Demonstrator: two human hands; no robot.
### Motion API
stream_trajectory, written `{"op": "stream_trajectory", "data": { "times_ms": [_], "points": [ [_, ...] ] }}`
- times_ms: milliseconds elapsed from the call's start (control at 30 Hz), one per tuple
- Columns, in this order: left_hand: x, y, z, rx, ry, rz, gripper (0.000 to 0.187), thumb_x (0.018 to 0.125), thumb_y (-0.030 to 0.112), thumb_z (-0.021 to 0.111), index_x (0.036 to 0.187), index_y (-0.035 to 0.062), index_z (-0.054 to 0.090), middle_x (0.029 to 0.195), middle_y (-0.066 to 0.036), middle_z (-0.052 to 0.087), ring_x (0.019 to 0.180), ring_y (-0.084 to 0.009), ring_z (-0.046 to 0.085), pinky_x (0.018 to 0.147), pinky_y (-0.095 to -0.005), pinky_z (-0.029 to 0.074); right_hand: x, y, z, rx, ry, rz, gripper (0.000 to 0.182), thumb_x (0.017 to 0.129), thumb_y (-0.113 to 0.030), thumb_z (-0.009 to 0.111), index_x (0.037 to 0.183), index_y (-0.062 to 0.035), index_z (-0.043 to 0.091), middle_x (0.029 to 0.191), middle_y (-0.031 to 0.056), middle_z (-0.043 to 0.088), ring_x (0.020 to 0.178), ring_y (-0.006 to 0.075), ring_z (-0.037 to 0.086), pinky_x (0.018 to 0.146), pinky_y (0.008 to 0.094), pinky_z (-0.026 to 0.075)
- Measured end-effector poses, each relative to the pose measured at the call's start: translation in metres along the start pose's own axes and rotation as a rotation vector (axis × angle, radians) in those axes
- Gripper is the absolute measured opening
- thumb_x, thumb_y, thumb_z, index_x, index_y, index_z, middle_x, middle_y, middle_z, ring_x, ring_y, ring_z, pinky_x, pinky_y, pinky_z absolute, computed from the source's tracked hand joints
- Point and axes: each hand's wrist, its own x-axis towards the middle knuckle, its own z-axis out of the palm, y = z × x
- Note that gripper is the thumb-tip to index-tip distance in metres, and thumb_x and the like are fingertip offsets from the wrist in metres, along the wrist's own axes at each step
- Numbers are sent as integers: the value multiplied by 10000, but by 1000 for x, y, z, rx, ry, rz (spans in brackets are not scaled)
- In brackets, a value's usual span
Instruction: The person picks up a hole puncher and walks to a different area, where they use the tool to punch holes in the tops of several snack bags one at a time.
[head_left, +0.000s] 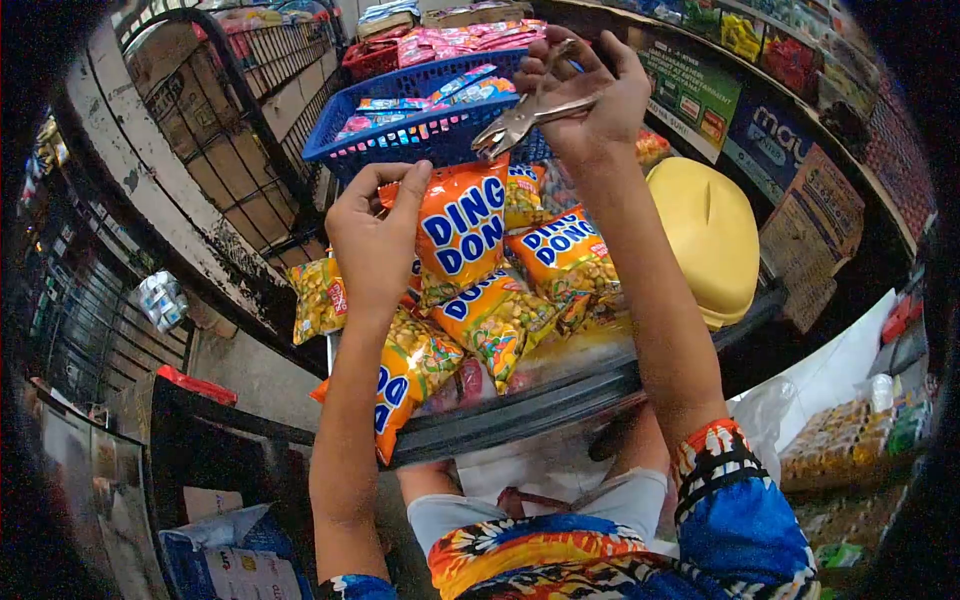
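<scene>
Well, nearest you, loose packets [495, 315] lie on the counter [510, 425], untouched by either hand. Above them, your left hand [375, 235] pinches one snack packet [465, 225] by its top, upright. Your right hand [605, 110] grips metal pliers [520, 125], handles apart, tip at that packet's top edge; you can't tell whether it's punched. Beyond sits a blue basket [420, 145] of other packs.

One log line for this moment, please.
left hand: holds orange bag by top | right hand: holds metal pliers, jaws near bag's top edge
</scene>
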Motion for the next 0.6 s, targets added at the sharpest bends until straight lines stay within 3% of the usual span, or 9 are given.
{"op": "stream_trajectory", "data": {
  "times_ms": [67, 100, 200, 300, 433, 600],
  "points": [
    [0, 0, 0, -4, -3, -12, 188, 808, 179, 677, 793, -6, 651, 643, 14, 579, 550, -13, 454, 478, -187, 342, -3, 2, 3, -13, -214, 46, 469, 876, -339, 375, 980, 76, 567, 800, 173, 566, 729, 254, 496, 657, 349, 408],
    [0, -1, 0, 7, 0, -6, 182, 807, 174, 677, 796, -6, 651, 648, 12, 582, 555, -14, 461, 484, -186, 349, -13, 8, 26, -130, -51, -51, 451, 884, -343, 337, 891, 36, 582, 720, 140, 528, 665, 235, 474, 594, 327, 388],
    [0, 0, 0, -7, -9, -9, 169, 808, 162, 674, 805, -6, 653, 673, 2, 598, 577, -21, 489, 506, -187, 376, -29, 11, 50, -215, 44, -102, 463, 911, -397, 373, 830, -4, 604, 662, 92, 576, 596, 193, 554, 534, 306, 449],
    [-1, 5, 0, -27, -47, -15, 157, 810, 149, 668, 816, -7, 652, 727, -22, 624, 624, -40, 538, 553, -198, 426, -27, 16, 45, -142, -90, -90, 452, 905, -388, 389, 858, 4, 608, 718, 113, 590, 664, 211, 570, 617, 318, 469],
    [-4, 7, 2, 46, -135, 109, 145, 810, 131, 658, 838, -11, 648, 807, -63, 650, 714, -82, 598, 639, -227, 482, -35, 24, 46, -235, -70, -92, 437, 913, -375, 362, 857, -4, 587, 729, 109, 582, 640, 210, 562, 588, 329, 464],
    [-4, 3, 2, 110, -90, 140, 127, 811, 112, 647, 848, -10, 646, 815, -69, 650, 729, -88, 602, 653, -235, 486, -36, 27, 44, -217, -60, -140, 420, 926, -351, 330, 829, -22, 572, 717, 104, 574, 619, 201, 545, 566, 323, 450]
  ]
}}
